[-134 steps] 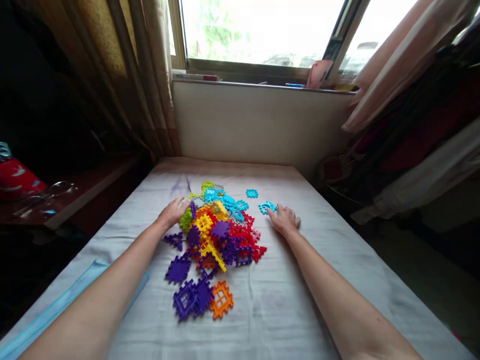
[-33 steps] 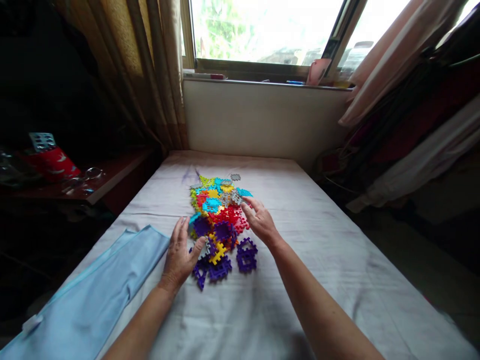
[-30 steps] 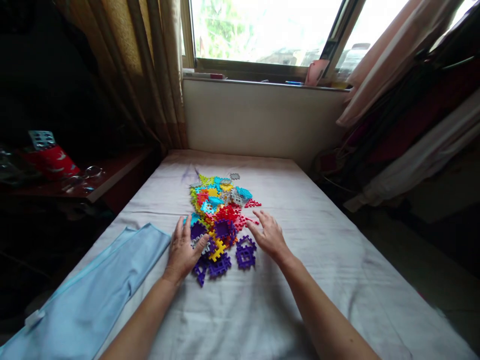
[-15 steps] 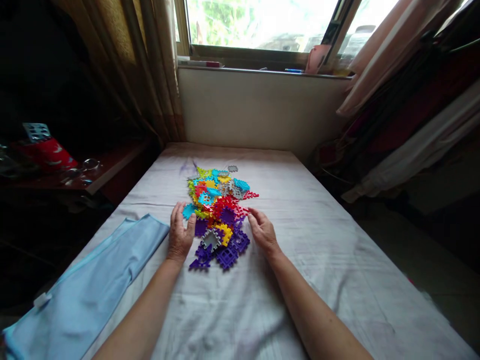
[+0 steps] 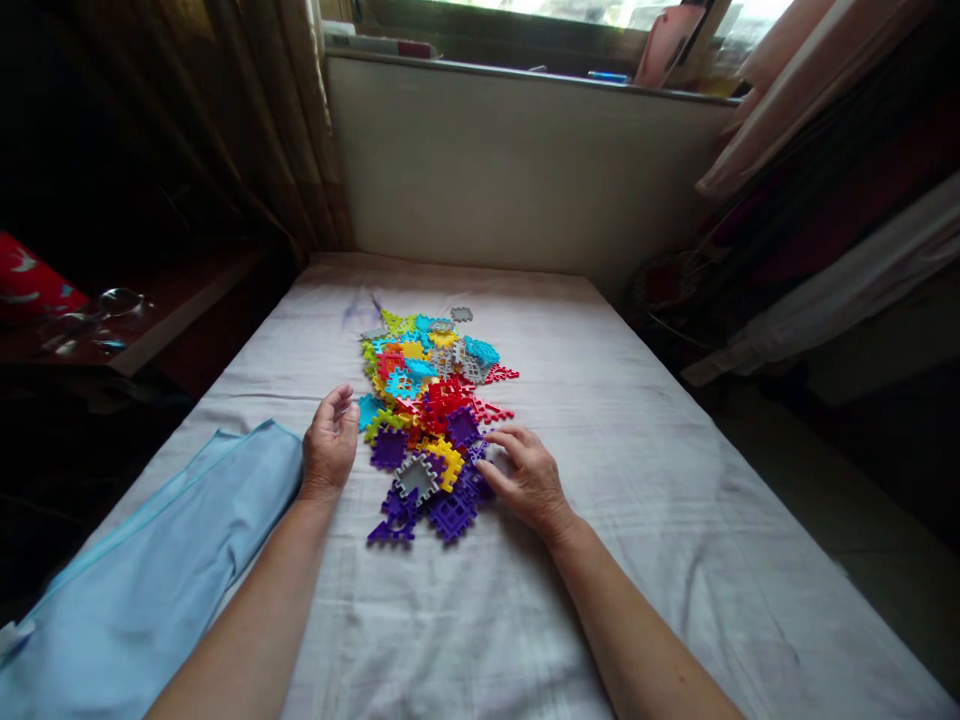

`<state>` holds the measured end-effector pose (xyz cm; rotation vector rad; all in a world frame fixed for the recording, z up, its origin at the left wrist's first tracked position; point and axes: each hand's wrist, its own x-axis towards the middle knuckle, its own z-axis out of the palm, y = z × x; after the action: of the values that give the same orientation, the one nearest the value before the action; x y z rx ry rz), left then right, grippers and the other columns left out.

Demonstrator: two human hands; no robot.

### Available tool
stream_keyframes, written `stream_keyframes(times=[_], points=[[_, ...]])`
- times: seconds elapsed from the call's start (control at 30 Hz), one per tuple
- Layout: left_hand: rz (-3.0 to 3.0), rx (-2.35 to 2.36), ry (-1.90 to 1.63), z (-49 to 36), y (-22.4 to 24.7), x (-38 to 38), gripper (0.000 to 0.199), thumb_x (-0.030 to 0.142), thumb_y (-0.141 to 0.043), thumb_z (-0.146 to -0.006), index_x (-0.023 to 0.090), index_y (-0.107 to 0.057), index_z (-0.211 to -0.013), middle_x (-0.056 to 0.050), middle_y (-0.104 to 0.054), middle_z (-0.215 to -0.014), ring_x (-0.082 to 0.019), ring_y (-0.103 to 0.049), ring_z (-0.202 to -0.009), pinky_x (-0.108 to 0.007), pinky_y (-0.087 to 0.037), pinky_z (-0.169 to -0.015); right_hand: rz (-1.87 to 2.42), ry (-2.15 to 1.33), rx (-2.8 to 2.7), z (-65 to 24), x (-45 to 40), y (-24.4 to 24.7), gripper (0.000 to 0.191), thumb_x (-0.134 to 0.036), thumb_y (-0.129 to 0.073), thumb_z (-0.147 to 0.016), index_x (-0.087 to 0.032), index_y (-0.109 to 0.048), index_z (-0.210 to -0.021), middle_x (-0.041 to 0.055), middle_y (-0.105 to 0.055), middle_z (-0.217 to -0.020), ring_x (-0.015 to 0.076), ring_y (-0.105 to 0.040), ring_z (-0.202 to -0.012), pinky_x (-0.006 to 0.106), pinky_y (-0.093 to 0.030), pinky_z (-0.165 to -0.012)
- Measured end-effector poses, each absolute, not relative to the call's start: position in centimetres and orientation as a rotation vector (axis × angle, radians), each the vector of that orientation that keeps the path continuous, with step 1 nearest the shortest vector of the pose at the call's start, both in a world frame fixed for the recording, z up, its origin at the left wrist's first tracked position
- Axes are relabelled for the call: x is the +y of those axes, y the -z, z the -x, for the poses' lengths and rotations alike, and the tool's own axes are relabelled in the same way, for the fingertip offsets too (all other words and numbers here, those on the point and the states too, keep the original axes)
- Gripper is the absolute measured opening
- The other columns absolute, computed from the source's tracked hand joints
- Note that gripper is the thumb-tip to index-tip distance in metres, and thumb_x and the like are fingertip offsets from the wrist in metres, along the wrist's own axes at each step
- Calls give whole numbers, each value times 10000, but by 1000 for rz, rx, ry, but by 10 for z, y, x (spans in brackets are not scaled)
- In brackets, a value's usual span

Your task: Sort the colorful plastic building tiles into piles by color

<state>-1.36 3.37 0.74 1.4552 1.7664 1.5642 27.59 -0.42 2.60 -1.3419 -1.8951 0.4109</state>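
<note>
A heap of flat plastic interlocking tiles with notched edges lies on the sheet-covered surface (image 5: 660,500). Purple tiles (image 5: 452,518), a grey square tile (image 5: 416,479) and a yellow tile (image 5: 448,462) are at the near end. Red tiles (image 5: 448,403) fill the middle, with blue tiles (image 5: 405,383) and lime green tiles (image 5: 397,322) farther back. My left hand (image 5: 331,443) rests left of the heap, apart from it, fingers loosely curved and holding nothing. My right hand (image 5: 529,477) is at the heap's right edge, fingers apart, its fingertips over or against the purple tiles; contact is hard to tell.
A folded light blue cloth (image 5: 180,560) lies left of my left forearm. At the far left, a dark table (image 5: 172,320) holds eyeglasses (image 5: 120,302) and a red container (image 5: 34,280). Beyond are a wall, a window sill (image 5: 480,68) and a curtain (image 5: 259,130); clothes hang at right.
My left hand has moved left, away from the heap. The right hand has come closer to the purple tiles with its fingers reaching over them. The view has tilted down.
</note>
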Motion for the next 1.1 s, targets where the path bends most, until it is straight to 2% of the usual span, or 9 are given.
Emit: stream_keyframes(times=[0.07,0.13,0.27,0.4,0.5,0.63,0.77,0.97,1.1], points=[[-1437,1738,-1586,13,-6,34,469,465,-539,-858,176,-582,-1225,-129,-669,-1242,-224,-644,-1140,-382,-501,-1029,1297,-294,-1964,-271,-3,-23,287,-339,-716,-778,-231,-717,-1044,95,-685,-1113,254,-620,-1064,412,-511,-958],[-1432,1736,-1589,13,-4,35,470,467,-564,-835,178,-596,-1204,-126,-680,-1231,-225,-658,-1110,-387,-515,-1008,1272,-227,-2012,-268,-2,-20,255,-322,-730,-783,-226,-724,-1019,92,-692,-1081,255,-631,-1023,415,-529,-918],[-1446,1746,-1565,13,-2,36,471,466,-588,-816,191,-611,-1197,-118,-683,-1241,-227,-662,-1108,-394,-517,-1001,1214,-174,-2018,-272,-1,-19,144,-298,-641,-885,-230,-731,-974,75,-712,-991,213,-660,-926,361,-556,-844],[-1459,1761,-1534,14,-3,35,483,472,-586,-810,185,-616,-1198,-118,-697,-1208,-230,-668,-1091,-401,-520,-996,1181,-134,-1876,-295,3,-30,202,-317,-556,-949,-238,-741,-928,61,-733,-928,182,-681,-866,322,-558,-817],[-1478,1781,-1507,13,-4,35,480,467,-577,-812,183,-618,-1197,-115,-706,-1179,-233,-675,-1071,-412,-522,-993,1329,-104,-1642,-323,12,-33,270,-404,-566,-926,-215,-745,-854,62,-730,-839,179,-667,-759,295,-536,-690],[-1489,1801,-1492,14,-4,35,472,447,-569,-808,182,-621,-1195,-113,-710,-1173,-234,-679,-1062,-415,-523,-991,1613,-244,-1226,-358,24,-21,436,-583,-564,-826,-182,-734,-797,62,-719,-717,195,-640,-657,301,-494,-624],[-1485,1791,-1506,13,-6,33,458,432,-570,-803,187,-623,-1186,-102,-713,-1174,-221,-686,-1052,-389,-528,-981,1750,-444,-1014,-370,30,-9,557,-670,-541,-746,-155,-725,-848,77,-730,-705,181,-595,-552,291,-452,-547],[-1482,1777,-1519,13,-9,30,453,427,-569,-800,174,-625,-1171,-112,-714,-1168,-224,-689,-1047,-386,-543,-963,1731,-478,-955,-368,32,-10,624,-655,-523,-736,-129,-696,-1024,103,-756,-773,139,-522,-459,265,-402,-463],[-1519,1794,-1521,16,-10,32,441,410,-559,-805,174,-628,-1171,-112,-709,-1180,-219,-684,-1051,-387,-537,-977,1705,-411,-1082,-360,26,-13,545,-604,-507,-782,-151,-700,-1014,89,-754,-784,170,-599,-545,289,-470,-549]])
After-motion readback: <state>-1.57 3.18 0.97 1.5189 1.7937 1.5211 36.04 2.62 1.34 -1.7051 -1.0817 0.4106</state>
